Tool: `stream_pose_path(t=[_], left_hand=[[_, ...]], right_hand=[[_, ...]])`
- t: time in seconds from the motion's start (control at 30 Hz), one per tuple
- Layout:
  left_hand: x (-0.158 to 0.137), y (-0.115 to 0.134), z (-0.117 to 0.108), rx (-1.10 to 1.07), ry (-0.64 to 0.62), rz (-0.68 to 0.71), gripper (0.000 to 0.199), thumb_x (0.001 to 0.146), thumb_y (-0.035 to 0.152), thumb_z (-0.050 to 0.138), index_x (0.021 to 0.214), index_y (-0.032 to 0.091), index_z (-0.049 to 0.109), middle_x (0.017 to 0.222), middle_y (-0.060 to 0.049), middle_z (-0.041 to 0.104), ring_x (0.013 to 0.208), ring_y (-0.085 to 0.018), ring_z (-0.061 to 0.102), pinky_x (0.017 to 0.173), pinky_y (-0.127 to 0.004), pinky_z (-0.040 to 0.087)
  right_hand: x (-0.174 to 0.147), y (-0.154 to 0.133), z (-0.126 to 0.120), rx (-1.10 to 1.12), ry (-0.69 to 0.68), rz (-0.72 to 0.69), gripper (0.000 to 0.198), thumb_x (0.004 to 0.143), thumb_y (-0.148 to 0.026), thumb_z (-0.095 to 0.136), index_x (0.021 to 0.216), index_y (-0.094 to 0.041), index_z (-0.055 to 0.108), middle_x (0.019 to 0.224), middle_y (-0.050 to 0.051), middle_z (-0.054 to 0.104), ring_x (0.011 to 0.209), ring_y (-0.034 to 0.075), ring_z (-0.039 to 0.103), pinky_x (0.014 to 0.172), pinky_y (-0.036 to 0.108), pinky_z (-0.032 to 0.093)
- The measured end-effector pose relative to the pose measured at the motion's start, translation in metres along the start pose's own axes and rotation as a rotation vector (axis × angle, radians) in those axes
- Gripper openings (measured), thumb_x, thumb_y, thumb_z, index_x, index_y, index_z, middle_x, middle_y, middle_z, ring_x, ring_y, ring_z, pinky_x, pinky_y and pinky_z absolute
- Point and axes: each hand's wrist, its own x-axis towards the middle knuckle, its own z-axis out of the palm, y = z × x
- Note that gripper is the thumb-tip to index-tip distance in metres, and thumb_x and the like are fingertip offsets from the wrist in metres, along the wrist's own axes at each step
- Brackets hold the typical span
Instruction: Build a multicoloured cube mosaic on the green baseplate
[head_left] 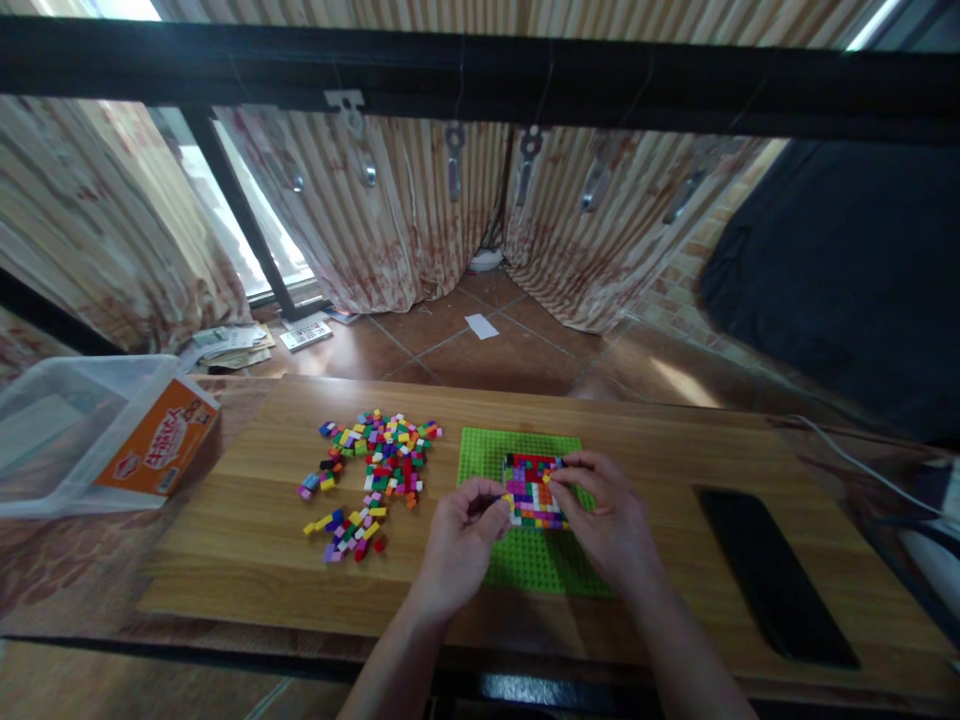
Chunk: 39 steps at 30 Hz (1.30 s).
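Observation:
A green studded baseplate (pixel 547 565) lies on the wooden table, carrying a block of many-coloured toy bricks (pixel 529 490) set close together. My left hand (pixel 461 530) is at the block's left edge, thumb and forefinger pinched around what looks like a small yellow brick (pixel 508 499). On the other side, my right hand (pixel 611 515) reaches over the block's right part. Its fingertips are closed on another small yellow brick (pixel 547 478), just over or touching the block. The fingers hide part of the block's right side.
Loose coloured bricks (pixel 390 440) are heaped on the table's left half, with a smaller group (pixel 356 530) nearer me. A clear plastic bin (pixel 75 380) with an orange label stands at far left. A black phone-like slab (pixel 776 575) lies at right. A dark bar (pixel 480 75) crosses above.

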Motion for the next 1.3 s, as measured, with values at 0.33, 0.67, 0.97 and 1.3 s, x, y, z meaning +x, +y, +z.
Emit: stream_pose_path(t=[0.33, 0.67, 0.97, 1.3], left_hand=[[-0.003, -0.007, -0.002, 0.090, -0.074, 0.042, 0.023, 0.080, 0.030, 0.066, 0.097, 0.015, 0.065, 0.076, 0.000, 0.062, 0.062, -0.010, 0.050, 0.058, -0.022, 0.038], [-0.012, -0.007, 0.025, 0.021, -0.334, -0.151, 0.091, 0.073, 0.018, 0.064, 0.154, 0.015, 0.023, 0.063, 0.008, 0.055, 0.052, -0.009, 0.043, 0.055, -0.022, 0.031], [-0.009, -0.009, 0.031, 0.175, -0.313, -0.114, 0.089, 0.074, 0.017, 0.063, 0.154, 0.012, 0.024, 0.065, 0.005, 0.057, 0.056, -0.011, 0.046, 0.053, -0.023, 0.031], [-0.011, -0.018, 0.032, 0.250, -0.324, -0.048, 0.088, 0.076, 0.016, 0.060, 0.155, 0.015, 0.022, 0.067, 0.004, 0.061, 0.056, -0.012, 0.049, 0.052, -0.022, 0.032]], right_hand=[[0.003, -0.007, 0.001, 0.010, -0.010, 0.074, 0.018, 0.087, -0.035, 0.061, 0.079, -0.026, 0.074, 0.103, 0.007, 0.067, 0.100, 0.026, 0.062, 0.089, 0.044, 0.051], [-0.001, -0.005, -0.002, 0.181, -0.006, 0.285, 0.027, 0.090, -0.042, 0.056, 0.088, -0.021, 0.073, 0.106, 0.011, 0.067, 0.099, 0.025, 0.064, 0.085, 0.041, 0.053], [-0.002, -0.009, 0.000, 0.314, -0.031, 0.476, 0.033, 0.086, -0.048, 0.059, 0.093, -0.019, 0.072, 0.096, 0.010, 0.072, 0.082, 0.023, 0.068, 0.074, 0.037, 0.056], [-0.004, -0.010, 0.008, 0.282, -0.001, 0.491, 0.031, 0.082, -0.042, 0.062, 0.102, -0.019, 0.069, 0.098, 0.011, 0.073, 0.084, 0.024, 0.069, 0.075, 0.040, 0.057]])
